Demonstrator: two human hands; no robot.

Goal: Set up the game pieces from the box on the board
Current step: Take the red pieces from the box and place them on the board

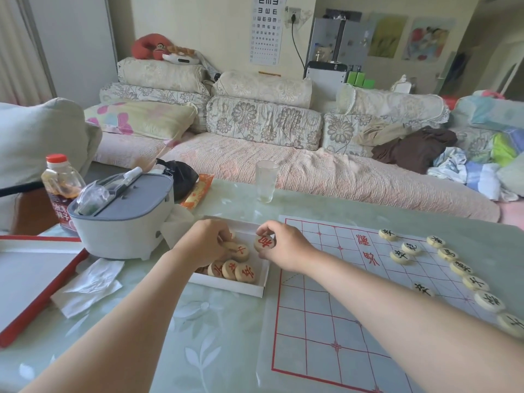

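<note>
An eye chart on the far wall carries rows of black E shapes turned various ways, shrinking downward. The board, by the worktop's right edge, has two large red characters in its middle band, seemingly 漢界, turned sideways. The black-lettered discs along its far side include 卒, 炮 and 士; others are unclear. In the box, the red-lettered discs show 兵. The held disc in the right hand's grip bears one red character, unreadable. The bottle at the worktop's left edge has white characters, one of them 子.
</note>
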